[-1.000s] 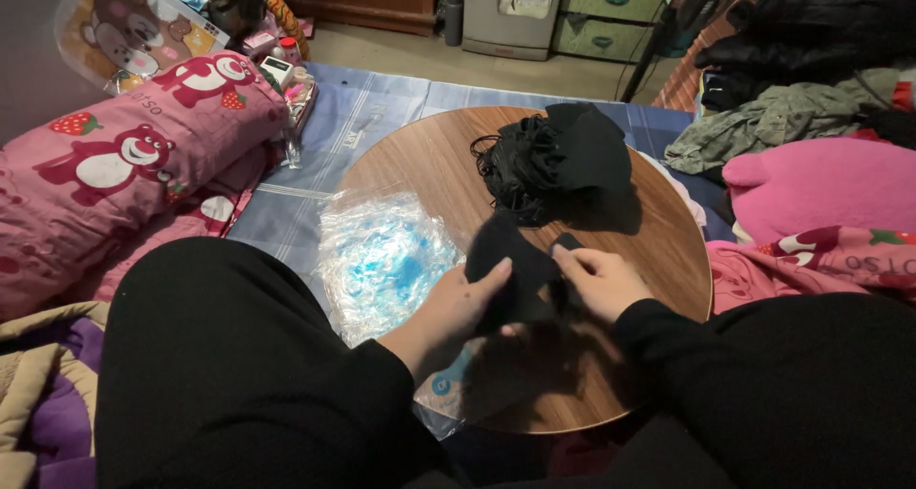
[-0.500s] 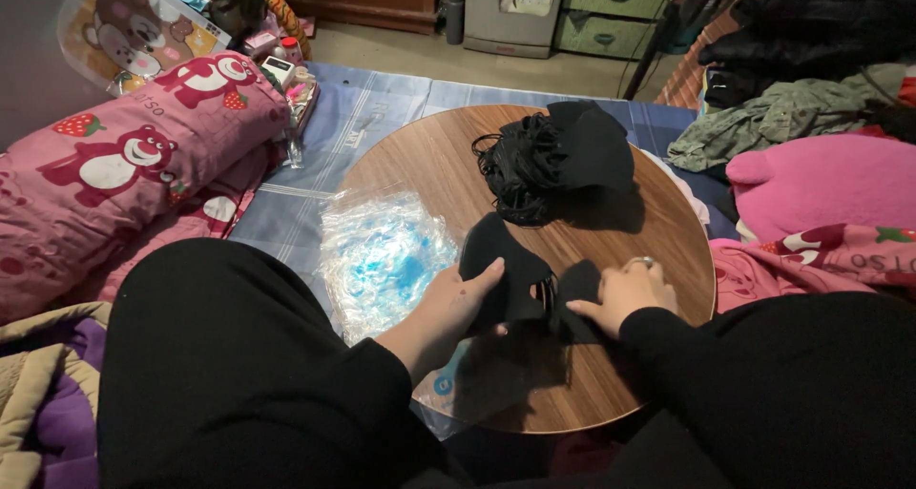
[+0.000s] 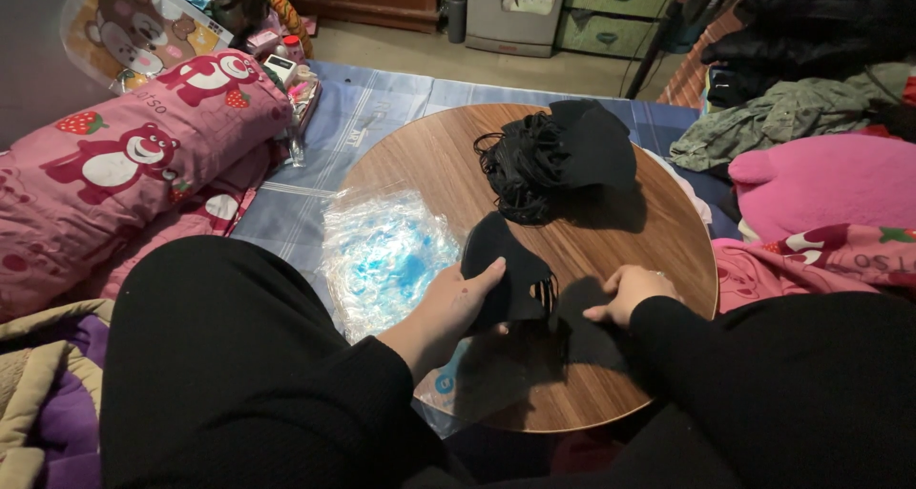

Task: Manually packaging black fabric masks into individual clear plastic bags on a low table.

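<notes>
Left hand (image 3: 458,298) presses a black mask (image 3: 506,270) flat on the round table (image 3: 611,394); right hand (image 3: 634,293) rests beside it, fingers curled, holding nothing. Keeping the mask flat should give a neat fold, clear of the mask pile (image 3: 558,155) at the table's far edge.

One round wooden worktop (image 3: 649,231). One black mask (image 3: 501,274) lying flat, one heap of black masks (image 3: 558,155) behind. One clear plastic bag (image 3: 386,255) with blue print. Two hands: left hand (image 3: 468,298), right hand (image 3: 634,289). Two pink bear-print pillows (image 3: 124,155). One green garment (image 3: 763,131).
</notes>
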